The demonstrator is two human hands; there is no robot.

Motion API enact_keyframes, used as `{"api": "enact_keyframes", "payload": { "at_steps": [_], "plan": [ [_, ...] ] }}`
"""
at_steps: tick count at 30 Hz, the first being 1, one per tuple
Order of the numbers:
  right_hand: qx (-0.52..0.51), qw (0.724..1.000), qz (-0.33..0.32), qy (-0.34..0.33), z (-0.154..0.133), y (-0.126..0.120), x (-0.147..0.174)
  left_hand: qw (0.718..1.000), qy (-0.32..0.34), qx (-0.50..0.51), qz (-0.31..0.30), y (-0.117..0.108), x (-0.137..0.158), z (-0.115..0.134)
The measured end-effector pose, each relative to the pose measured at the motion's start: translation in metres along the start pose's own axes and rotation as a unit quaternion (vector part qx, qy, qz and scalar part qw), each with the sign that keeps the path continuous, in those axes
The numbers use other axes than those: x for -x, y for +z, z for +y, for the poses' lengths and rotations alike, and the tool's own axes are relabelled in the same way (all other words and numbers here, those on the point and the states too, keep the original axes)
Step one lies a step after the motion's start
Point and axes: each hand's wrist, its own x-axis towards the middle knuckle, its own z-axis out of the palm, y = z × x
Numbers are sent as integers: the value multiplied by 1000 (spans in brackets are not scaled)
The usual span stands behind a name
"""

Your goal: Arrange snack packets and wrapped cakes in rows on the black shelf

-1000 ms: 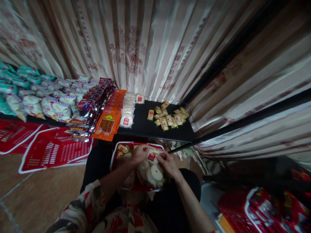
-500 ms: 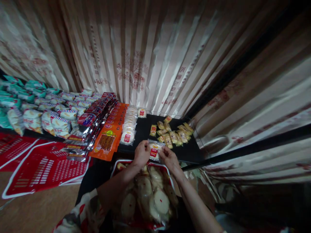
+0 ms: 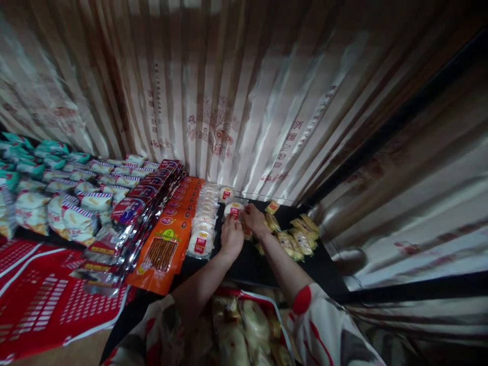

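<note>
A round white rice cracker packet [image 3: 233, 209] with a red label lies between my two hands over the black shelf. My left hand [image 3: 233, 236] has its fingers on the packet's near edge, and my right hand [image 3: 254, 220] pinches its right side. Just behind it is another white packet [image 3: 226, 193]. To the left runs an overlapping row of matching packets [image 3: 202, 239]. Small yellow packets [image 3: 292, 243] lie right of my right forearm, some of them covered by it. Below my arms, a red basket [image 3: 281, 311] with a white rim holds more wrapped round crackers [image 3: 253, 320].
Left of the row lie orange snack bags [image 3: 163, 249], dark red shiny bags [image 3: 143, 201], white-and-blue bags [image 3: 76, 213] and green bags [image 3: 49, 150]. A red crate [image 3: 41, 300] stands at lower left. Pleated curtains [image 3: 213, 76] hang behind the black shelf [image 3: 247, 267].
Both hands have carried the white packet forward from above the basket to the back of the shelf, close behind the row. The view has shifted, and the basket now sits lower.
</note>
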Motion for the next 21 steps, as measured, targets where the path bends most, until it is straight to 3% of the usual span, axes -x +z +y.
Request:
{"api": "enact_keyframes", "payload": {
  "at_steps": [3,11,21],
  "plan": [
    [13,1000,-13,-1,0,9,-20,1000,-29,11,2,6,-21,-5],
    [43,999,-28,12,6,39,-59,1000,-22,14,0,23,-57,-19],
    [71,997,-35,15,5,46,-76,999,-26,-19,21,32,-76,-20]
  ]
}}
